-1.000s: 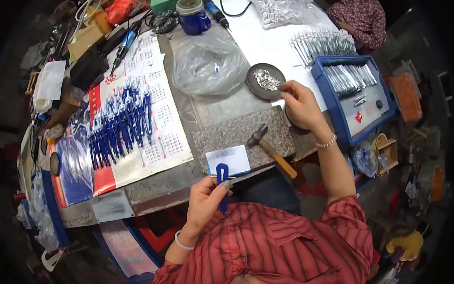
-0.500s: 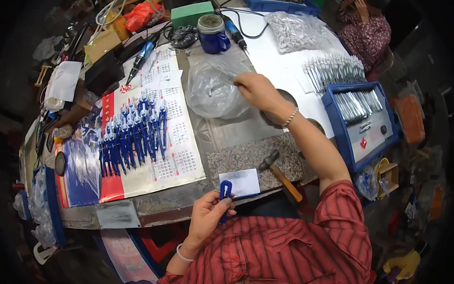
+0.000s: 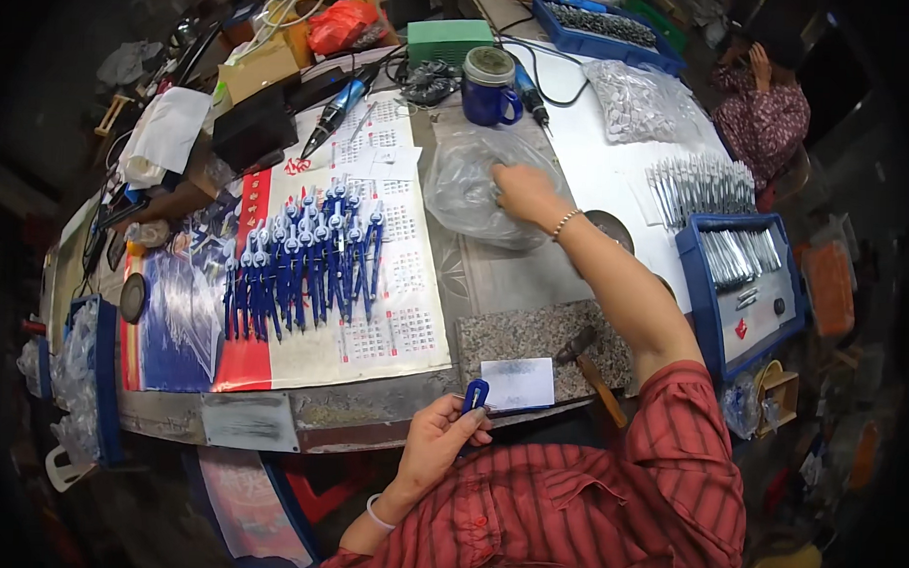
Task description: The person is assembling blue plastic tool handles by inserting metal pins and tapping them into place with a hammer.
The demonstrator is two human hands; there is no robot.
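Observation:
My left hand (image 3: 441, 436) is closed on a blue plastic part with a slot (image 3: 477, 394), held upright by the bench's front edge. A thin metal piece seems to stick out beside it. My right hand (image 3: 528, 194) reaches into a clear plastic bag (image 3: 456, 189), its fingers curled down; what they pinch is hidden. Just beyond my left hand lies a white card (image 3: 517, 383) on a speckled stone slab (image 3: 498, 336). A hammer with a wooden handle (image 3: 601, 391) rests on the slab's right part.
Several blue-handled pieces with pale tops (image 3: 305, 269) lie in rows on a printed sheet (image 3: 414, 283). A blue mug (image 3: 491, 100) stands behind the bag. On the right are a blue tray (image 3: 708, 323) and metal rods (image 3: 703, 188). Another person (image 3: 766, 120) sits at the far right.
The view has shifted, so the bench appears further right. My right hand has moved down from the bag's raised edge into the bag. My left hand still holds the blue part.

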